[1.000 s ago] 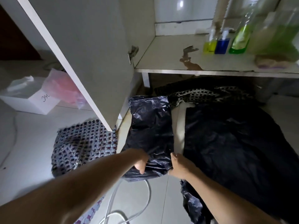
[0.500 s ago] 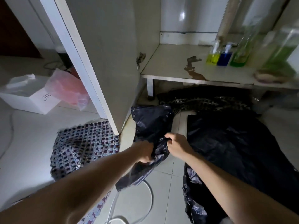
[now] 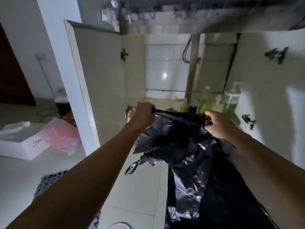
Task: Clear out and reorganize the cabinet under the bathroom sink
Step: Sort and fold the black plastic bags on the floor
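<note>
From the head view, the left hand (image 3: pixel 143 114) and the right hand (image 3: pixel 217 125) are each gripping one top corner of a crinkled black plastic garbage bag (image 3: pixel 175 138), fingers curled tightly round its edge, stretching it taut between them in front of the open cream under-sink cabinet (image 3: pixel 165 66). The bag is hanging above the pale tiled floor (image 3: pixel 140 187). Green-filled clear plastic bottles (image 3: pixel 231 100) are standing on the cabinet shelf behind the bag. A white cardboard box (image 3: pixel 23 144) is lying far left.
</note>
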Demonstrator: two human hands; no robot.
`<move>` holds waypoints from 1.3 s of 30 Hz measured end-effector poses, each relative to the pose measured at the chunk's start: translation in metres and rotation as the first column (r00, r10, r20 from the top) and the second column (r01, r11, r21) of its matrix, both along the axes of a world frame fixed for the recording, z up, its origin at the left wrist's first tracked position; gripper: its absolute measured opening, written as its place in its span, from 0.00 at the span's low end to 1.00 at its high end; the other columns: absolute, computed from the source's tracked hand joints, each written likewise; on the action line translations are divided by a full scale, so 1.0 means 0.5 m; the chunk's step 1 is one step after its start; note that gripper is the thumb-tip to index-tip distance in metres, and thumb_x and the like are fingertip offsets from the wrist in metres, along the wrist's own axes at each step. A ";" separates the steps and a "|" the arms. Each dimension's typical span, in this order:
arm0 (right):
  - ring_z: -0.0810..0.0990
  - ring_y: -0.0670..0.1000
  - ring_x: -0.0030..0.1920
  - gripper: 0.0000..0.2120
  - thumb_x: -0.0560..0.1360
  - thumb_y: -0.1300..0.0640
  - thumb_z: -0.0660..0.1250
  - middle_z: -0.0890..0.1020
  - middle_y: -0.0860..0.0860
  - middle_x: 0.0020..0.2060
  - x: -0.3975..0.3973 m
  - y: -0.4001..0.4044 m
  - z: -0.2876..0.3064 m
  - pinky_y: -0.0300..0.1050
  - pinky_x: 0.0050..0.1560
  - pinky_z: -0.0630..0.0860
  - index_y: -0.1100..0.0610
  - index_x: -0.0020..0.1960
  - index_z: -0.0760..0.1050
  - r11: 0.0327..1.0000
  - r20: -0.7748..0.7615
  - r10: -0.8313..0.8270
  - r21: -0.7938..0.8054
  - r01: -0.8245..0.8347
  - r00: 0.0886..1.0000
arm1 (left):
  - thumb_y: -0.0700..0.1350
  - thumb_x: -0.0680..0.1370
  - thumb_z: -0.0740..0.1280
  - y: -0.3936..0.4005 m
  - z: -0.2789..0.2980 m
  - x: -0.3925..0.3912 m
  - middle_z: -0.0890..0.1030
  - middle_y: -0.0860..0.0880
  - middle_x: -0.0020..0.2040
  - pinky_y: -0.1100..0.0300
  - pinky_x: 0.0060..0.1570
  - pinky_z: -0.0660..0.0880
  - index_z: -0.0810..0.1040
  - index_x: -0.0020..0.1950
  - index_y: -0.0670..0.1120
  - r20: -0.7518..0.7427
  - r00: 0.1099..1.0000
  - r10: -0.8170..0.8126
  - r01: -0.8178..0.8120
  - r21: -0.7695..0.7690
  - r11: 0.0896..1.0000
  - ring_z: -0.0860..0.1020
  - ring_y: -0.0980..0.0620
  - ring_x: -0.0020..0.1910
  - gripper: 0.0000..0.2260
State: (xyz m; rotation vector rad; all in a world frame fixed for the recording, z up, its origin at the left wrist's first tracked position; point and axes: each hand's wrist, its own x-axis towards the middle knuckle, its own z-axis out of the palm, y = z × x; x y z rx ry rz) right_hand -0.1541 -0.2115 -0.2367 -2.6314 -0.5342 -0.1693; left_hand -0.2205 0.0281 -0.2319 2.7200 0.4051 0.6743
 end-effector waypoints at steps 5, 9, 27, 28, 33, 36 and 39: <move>0.77 0.63 0.55 0.12 0.73 0.68 0.62 0.79 0.65 0.51 -0.001 -0.095 -0.005 0.50 0.49 0.72 0.69 0.56 0.74 0.981 0.088 -0.140 0.144 0.127 0.986 | 0.44 0.76 0.64 -0.095 0.075 0.015 0.83 0.48 0.54 0.49 0.52 0.78 0.82 0.55 0.56 0.227 0.973 -0.042 0.068 -0.110 0.992 0.81 0.41 0.51 0.12; 0.76 0.62 0.44 0.05 0.75 0.65 0.62 0.75 0.66 0.40 -0.015 -0.105 0.007 0.49 0.36 0.66 0.68 0.45 0.73 0.898 -0.004 -0.259 0.368 0.242 0.966 | 0.45 0.76 0.65 -0.141 0.050 0.032 0.72 0.45 0.65 0.46 0.60 0.71 0.72 0.67 0.50 0.294 0.956 -0.013 0.032 -0.059 0.998 0.73 0.41 0.62 0.19; 0.81 0.63 0.51 0.17 0.72 0.73 0.55 0.80 0.63 0.49 0.004 -0.096 0.057 0.59 0.54 0.79 0.67 0.58 0.75 0.128 -0.570 -0.020 0.813 0.568 0.821 | 0.60 0.66 0.75 -0.234 -0.185 0.020 0.60 0.45 0.76 0.49 0.71 0.64 0.50 0.78 0.47 -0.137 0.862 -0.488 0.453 -0.226 0.863 0.61 0.44 0.73 0.51; 0.81 0.62 0.51 0.15 0.73 0.73 0.55 0.80 0.62 0.46 -0.006 -0.091 0.060 0.58 0.56 0.78 0.68 0.57 0.74 0.134 -0.571 -0.009 0.813 0.567 0.821 | 0.60 0.66 0.76 -0.236 -0.184 0.024 0.62 0.44 0.75 0.51 0.70 0.64 0.51 0.78 0.47 -0.106 0.871 -0.480 0.436 -0.284 0.854 0.62 0.44 0.73 0.50; 0.78 0.56 0.40 0.10 0.76 0.74 0.55 0.74 0.58 0.38 -0.034 -0.075 0.064 0.54 0.53 0.78 0.66 0.52 0.71 0.142 -0.546 0.037 0.832 0.536 0.837 | 0.57 0.64 0.78 -0.248 -0.158 0.044 0.59 0.41 0.75 0.47 0.69 0.65 0.47 0.78 0.47 -0.024 0.926 -0.377 0.316 -0.498 0.807 0.62 0.41 0.72 0.54; 0.79 0.56 0.39 0.10 0.75 0.72 0.55 0.78 0.59 0.40 -0.034 -0.075 0.062 0.50 0.42 0.79 0.67 0.52 0.73 0.184 -0.555 0.074 0.824 0.536 0.828 | 0.53 0.67 0.77 -0.232 -0.156 0.053 0.70 0.41 0.65 0.61 0.52 0.73 0.68 0.70 0.46 0.017 0.944 -0.329 0.304 -0.430 0.850 0.72 0.45 0.59 0.35; 0.78 0.55 0.36 0.09 0.75 0.73 0.55 0.78 0.59 0.38 -0.030 -0.086 0.060 0.46 0.30 0.77 0.66 0.44 0.73 0.210 -0.552 0.069 0.822 0.529 0.831 | 0.53 0.69 0.74 -0.204 -0.159 0.065 0.81 0.41 0.48 0.62 0.43 0.78 0.80 0.41 0.49 0.098 0.945 -0.311 0.321 -0.450 0.833 0.79 0.49 0.39 0.09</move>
